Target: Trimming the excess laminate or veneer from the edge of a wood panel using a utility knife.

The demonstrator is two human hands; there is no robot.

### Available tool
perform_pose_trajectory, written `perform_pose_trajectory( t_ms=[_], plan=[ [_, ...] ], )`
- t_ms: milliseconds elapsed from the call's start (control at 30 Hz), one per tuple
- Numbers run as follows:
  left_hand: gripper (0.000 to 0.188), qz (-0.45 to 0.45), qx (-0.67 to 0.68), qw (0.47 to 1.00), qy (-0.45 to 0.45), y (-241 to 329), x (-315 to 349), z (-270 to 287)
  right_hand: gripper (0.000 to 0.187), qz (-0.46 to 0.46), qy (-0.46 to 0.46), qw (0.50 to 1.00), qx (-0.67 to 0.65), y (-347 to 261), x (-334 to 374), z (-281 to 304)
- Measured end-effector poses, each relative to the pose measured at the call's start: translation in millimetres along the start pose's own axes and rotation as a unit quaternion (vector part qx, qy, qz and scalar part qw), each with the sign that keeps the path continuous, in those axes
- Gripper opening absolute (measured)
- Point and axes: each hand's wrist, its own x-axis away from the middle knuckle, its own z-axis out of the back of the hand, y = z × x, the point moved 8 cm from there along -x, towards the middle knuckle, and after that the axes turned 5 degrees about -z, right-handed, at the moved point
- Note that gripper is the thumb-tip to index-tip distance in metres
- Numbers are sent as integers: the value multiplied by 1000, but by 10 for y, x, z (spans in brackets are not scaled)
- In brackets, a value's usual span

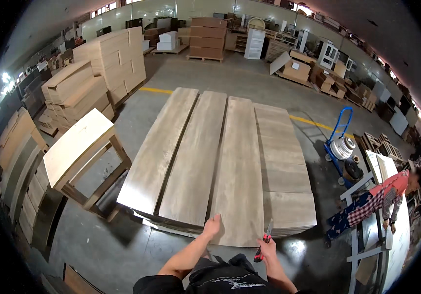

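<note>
Long grey-brown wood-grain boards lie in rows on a low stack in front of me. The third board from the left (238, 171) juts out nearest to my body. My left hand (212, 227) is closed at its near left corner, with some fingers hidden by the edge. In my right hand (269, 249) is a red and black utility knife (267, 237), its blade pointing up and away beside that board's near right corner. To the left lie two more long boards (191, 157); on the right are shorter panels (285, 171).
A wooden worktable (80, 144) stands left of the stack, near piled cardboard boxes (117, 61). To the right are a blue hand truck (340, 137) carrying rolls and a person (384, 198) working at a long white-topped bench (397, 235). A yellow line (318, 124) crosses the floor beyond.
</note>
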Motion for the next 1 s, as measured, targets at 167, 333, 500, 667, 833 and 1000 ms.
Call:
perform_pose_trajectory(
  t_ms=[167, 333, 500, 667, 833, 1000],
  plan=[
    [86, 19, 16, 999, 30, 235, -395, 65, 25, -49, 10, 999, 7, -53, -513, -111],
    [84, 23, 11, 999, 23, 419, -630, 99, 32, -43, 5, 999, 26, 25, -928, -128],
    [82, 20, 2, 999, 48, 436, -778, 82, 27, -60, -17, 998, 3, -272, -892, -282],
    [79, 15, 4, 999, 41, 506, -821, 98, 23, -69, 10, 998, 11, -328, -911, -279],
    [77, 15, 21, 999, 44, 398, -914, 70, 24, -74, 6, 997, 35, -337, -954, -307],
    [74, 60, 13, 998, 14, 530, -689, 194, 19, 18, 20, 994, 103, -290, -1003, -233]
  ],
)
